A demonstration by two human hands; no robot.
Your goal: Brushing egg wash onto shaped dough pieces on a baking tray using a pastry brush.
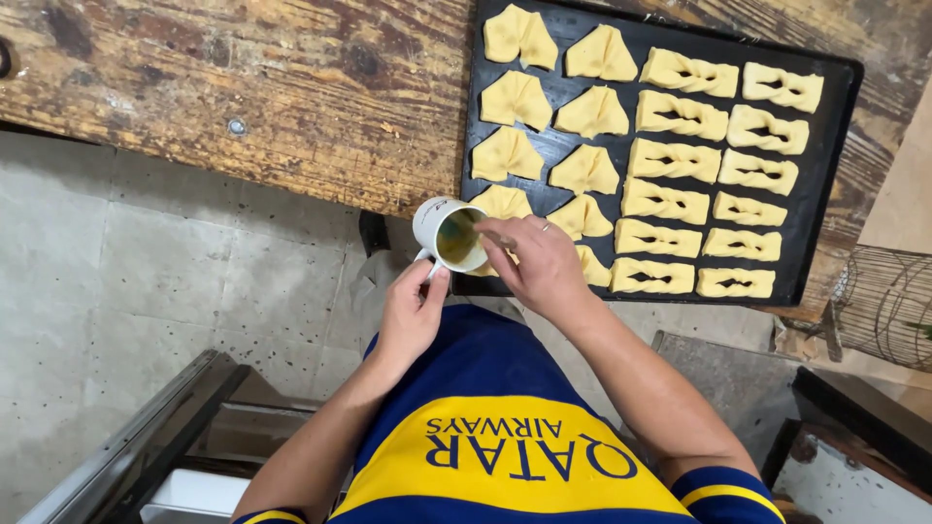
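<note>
My left hand [410,315] grips the handle of a white mug [439,231] that holds a yellowish liquid, tilted toward me just off the table's near edge. The fingertips of my right hand [539,260] sit at the mug's rim; whether they pinch a brush or other tool is hidden. Right behind it a black baking tray [825,184] carries several rows of raw pale-yellow dough pieces [665,160], folded fan shapes on the left and twisted rectangles on the right.
The tray rests on a worn wooden table [291,87] and overhangs its near edge. Below lies a speckled concrete floor [146,252]. A metal-framed unit [146,446] is at the lower left and a wire basket [888,301] at the right.
</note>
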